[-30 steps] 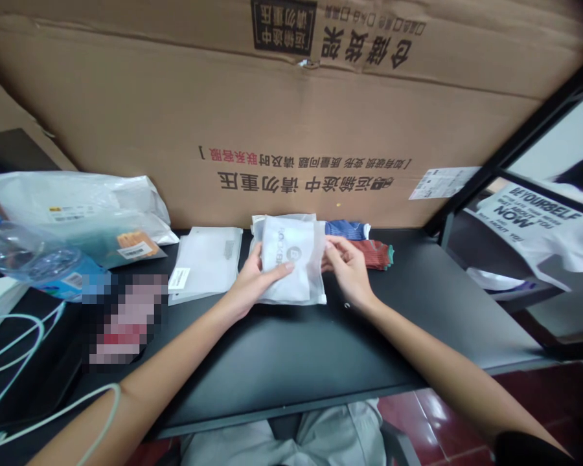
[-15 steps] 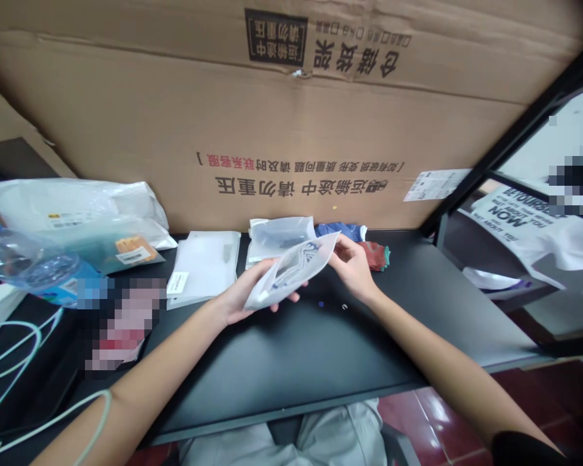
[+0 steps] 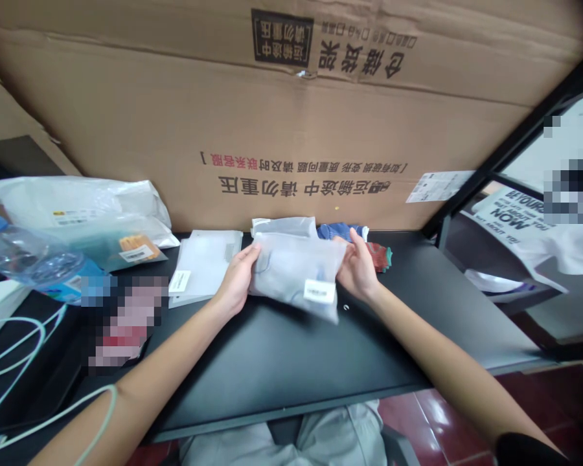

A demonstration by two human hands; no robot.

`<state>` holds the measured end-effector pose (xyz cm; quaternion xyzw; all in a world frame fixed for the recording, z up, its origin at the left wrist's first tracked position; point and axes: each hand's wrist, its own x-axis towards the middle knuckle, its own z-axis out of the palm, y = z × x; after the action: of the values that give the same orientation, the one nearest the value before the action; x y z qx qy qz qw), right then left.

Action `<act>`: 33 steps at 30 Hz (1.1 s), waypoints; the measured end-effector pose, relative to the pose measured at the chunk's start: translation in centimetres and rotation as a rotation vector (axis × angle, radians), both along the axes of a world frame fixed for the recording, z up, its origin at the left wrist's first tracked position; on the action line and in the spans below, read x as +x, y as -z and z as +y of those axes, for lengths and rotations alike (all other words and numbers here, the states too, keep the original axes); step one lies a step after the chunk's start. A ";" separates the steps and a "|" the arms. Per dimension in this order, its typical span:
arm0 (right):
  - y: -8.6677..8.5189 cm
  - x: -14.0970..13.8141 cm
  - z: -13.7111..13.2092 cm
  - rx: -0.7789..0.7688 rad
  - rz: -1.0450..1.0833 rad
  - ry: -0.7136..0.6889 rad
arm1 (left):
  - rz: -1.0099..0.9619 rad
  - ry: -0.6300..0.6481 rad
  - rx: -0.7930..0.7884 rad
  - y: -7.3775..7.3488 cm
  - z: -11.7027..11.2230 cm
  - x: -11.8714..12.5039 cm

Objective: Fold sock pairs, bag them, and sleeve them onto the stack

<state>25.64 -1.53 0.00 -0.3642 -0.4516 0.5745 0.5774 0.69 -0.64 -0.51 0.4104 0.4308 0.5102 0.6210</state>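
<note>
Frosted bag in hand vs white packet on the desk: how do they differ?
The frosted bag is held up between the left hand and right hand; the white packet lies flat on the desk. The bag is translucent, with a dark shape showing through; the packet looks more opaque. The bag's label is lower right, the packet's lower left. Both are pale and flat.

This looks like a small packing room or stockroom. A large cardboard carton point(image 3: 272, 129) printed with Chinese shipping warnings stands at 12 o'clock behind the black bench point(image 3: 291, 369). Frosted bags point(image 3: 296, 272) and a white mailer point(image 3: 204, 265) sit at the centre, a plastic parcel point(image 3: 78, 207) lies at 10 o'clock, and red floor tiles point(image 3: 432, 421) show at 4 o'clock.
</note>
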 end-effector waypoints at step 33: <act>-1.2 0.0 -1.9 0.100 -0.515 -0.517 | 0.394 -0.173 0.437 -2.0 1.0 -1.7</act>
<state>25.63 -3.39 1.25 -0.3422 -0.6868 0.5680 0.2976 -1.03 0.35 1.45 0.5869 0.4565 0.5523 0.3769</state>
